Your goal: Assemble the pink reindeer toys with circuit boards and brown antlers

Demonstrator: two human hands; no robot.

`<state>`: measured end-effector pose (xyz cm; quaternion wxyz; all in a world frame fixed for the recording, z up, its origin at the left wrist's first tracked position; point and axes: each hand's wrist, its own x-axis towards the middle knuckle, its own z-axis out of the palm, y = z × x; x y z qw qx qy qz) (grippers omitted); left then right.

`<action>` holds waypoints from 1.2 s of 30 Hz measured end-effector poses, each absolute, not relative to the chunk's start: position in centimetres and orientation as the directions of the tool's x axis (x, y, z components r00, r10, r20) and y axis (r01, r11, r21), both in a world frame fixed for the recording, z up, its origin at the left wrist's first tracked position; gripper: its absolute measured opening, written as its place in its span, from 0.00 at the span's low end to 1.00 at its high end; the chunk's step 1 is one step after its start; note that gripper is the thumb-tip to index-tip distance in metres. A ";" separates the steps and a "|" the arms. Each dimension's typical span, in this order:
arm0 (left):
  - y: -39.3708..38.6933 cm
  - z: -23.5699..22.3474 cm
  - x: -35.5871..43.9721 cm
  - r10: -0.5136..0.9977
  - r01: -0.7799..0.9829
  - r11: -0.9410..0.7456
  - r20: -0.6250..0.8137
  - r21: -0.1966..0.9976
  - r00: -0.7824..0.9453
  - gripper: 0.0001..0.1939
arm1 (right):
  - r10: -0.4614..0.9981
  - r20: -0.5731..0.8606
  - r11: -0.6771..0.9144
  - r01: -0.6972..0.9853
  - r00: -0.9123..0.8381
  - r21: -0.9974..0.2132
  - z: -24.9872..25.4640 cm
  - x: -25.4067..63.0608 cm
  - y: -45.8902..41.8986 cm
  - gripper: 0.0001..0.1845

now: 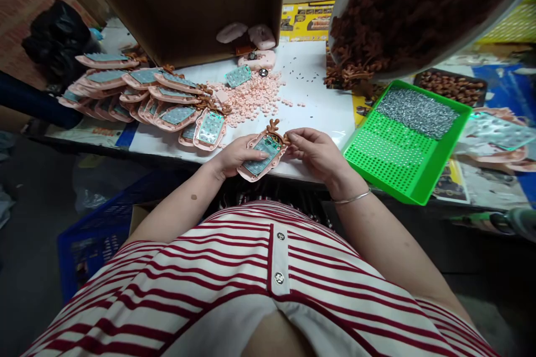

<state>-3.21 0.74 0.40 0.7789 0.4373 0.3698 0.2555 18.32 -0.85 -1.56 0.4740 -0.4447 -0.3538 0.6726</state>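
Observation:
My left hand (242,155) grips a pink plastic toy casing (251,174) at its left side, the thumb lying across the grey-green board inside. A brown antler piece (273,126) sticks up from the far end of this casing. At the casing's right corner, the fingers of my right hand (312,152) pinch a second brown antler piece (286,138), mostly covered by the fingertips. Just left of my hands, similar pink casings with boards and brown antlers (210,128) lie stacked in overlapping rows.
Small pink plastic parts (255,97) are heaped beyond my hands. At right stands a green perforated basket (402,162) holding silvery screws (419,111). A tilted tub (335,11) spills brown antlers behind it. A large cardboard box (180,5) stands at the back.

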 end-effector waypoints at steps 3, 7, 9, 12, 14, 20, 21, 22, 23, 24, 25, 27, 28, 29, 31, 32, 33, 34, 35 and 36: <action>0.9 0.2 -3.3 0.712 -0.053 0.490 -0.365 0.870 0.600 0.28 | 0.968 -0.221 -0.246 -0.295 -0.116 -0.923 -1.8 18.1 -0.7 0.30; 0.7 0.3 -3.0 0.707 -0.039 0.493 -0.374 0.869 0.600 0.29 | 0.980 -0.175 -0.193 -0.231 -0.095 -0.954 -2.2 17.9 -1.0 0.29; 0.6 0.6 -3.2 0.738 -0.032 0.465 -0.367 0.885 0.566 0.30 | 0.982 -0.185 -0.190 -0.235 -0.044 -0.953 -2.2 17.9 -1.2 0.31; 0.8 1.9 -4.6 0.876 0.065 0.290 -0.292 0.955 0.384 0.32 | 0.978 -0.205 -0.187 -0.287 0.033 -0.939 -2.3 17.9 -1.5 0.35; 1.4 3.3 -6.5 0.958 0.255 0.114 -0.174 0.960 0.227 0.32 | 0.978 -0.207 -0.188 -0.296 0.034 -0.937 -2.4 18.0 -1.6 0.32; 3.2 7.8 -10.7 0.996 0.923 0.084 -0.003 0.376 -0.090 0.28 | 0.979 -0.206 -0.202 -0.240 -0.010 -0.949 -2.5 17.9 -2.0 0.28; 3.3 8.3 -10.8 0.995 0.962 0.101 -0.007 0.252 -0.103 0.27 | 0.980 -0.197 -0.196 -0.223 -0.014 -0.955 -2.5 17.9 -2.0 0.27; 3.3 8.5 -10.7 0.995 0.985 0.097 -0.002 0.142 -0.098 0.26 | 0.982 -0.189 -0.189 -0.206 -0.018 -0.960 -2.4 17.9 -2.1 0.27; 3.2 8.7 -10.6 0.997 0.996 0.079 0.017 0.051 -0.080 0.27 | 0.983 -0.182 -0.183 -0.190 -0.022 -0.965 -2.4 17.9 -2.1 0.26; 3.2 8.7 -10.5 0.998 0.998 0.053 0.046 -0.021 -0.052 0.28 | 0.984 -0.177 -0.179 -0.172 -0.027 -0.969 -2.4 17.9 -2.2 0.26; 3.1 8.7 -10.4 0.997 0.997 0.030 0.080 -0.077 -0.023 0.31 | 0.985 -0.172 -0.174 -0.151 -0.031 -0.973 -2.3 17.9 -2.2 0.26; 3.1 8.8 -10.6 0.992 0.989 -0.016 0.122 -0.149 0.034 0.34 | 0.986 -0.161 -0.165 -0.104 -0.044 -0.981 -2.2 17.9 -2.2 0.25; 3.3 9.0 -10.8 0.990 0.984 -0.040 0.124 -0.172 0.062 0.34 | 0.986 -0.157 -0.161 -0.082 -0.052 -0.984 -2.2 17.9 -2.2 0.26; 3.6 9.3 -11.0 0.989 0.980 -0.066 0.114 -0.189 0.089 0.34 | 0.986 -0.153 -0.157 -0.062 -0.058 -0.986 -2.2 17.9 -2.3 0.26; 4.7 10.4 -11.3 0.987 0.973 -0.117 0.083 -0.200 0.136 0.34 | 0.986 -0.151 -0.154 -0.035 -0.072 -0.988 -2.1 17.8 -2.3 0.26; 5.6 11.2 -11.3 0.985 0.971 -0.144 0.071 -0.191 0.160 0.34 | 0.985 -0.151 -0.153 -0.023 -0.081 -0.988 -2.0 17.8 -2.3 0.26; 6.9 12.1 -11.0 0.980 0.969 -0.173 0.062 -0.174 0.186 0.34 | 0.985 -0.148 -0.149 -0.009 -0.090 -0.989 -2.0 17.8 -2.3 0.26; 8.4 13.0 -10.5 0.975 0.967 -0.204 0.055 -0.150 0.215 0.34 | 0.985 -0.144 -0.144 0.008 -0.099 -0.990 -2.0 17.8 -2.3 0.26; 10.2 13.9 -9.9 0.969 0.965 -0.234 0.052 -0.120 0.242 0.34 | 0.985 -0.137 -0.134 0.028 -0.107 -0.991 -2.0 17.7 -2.3 0.26; 12.3 14.5 -9.0 0.965 0.962 -0.256 0.027 -0.091 0.260 0.34 | 0.985 -0.128 -0.123 0.048 -0.116 -0.991 -2.0 17.7 -2.3 0.26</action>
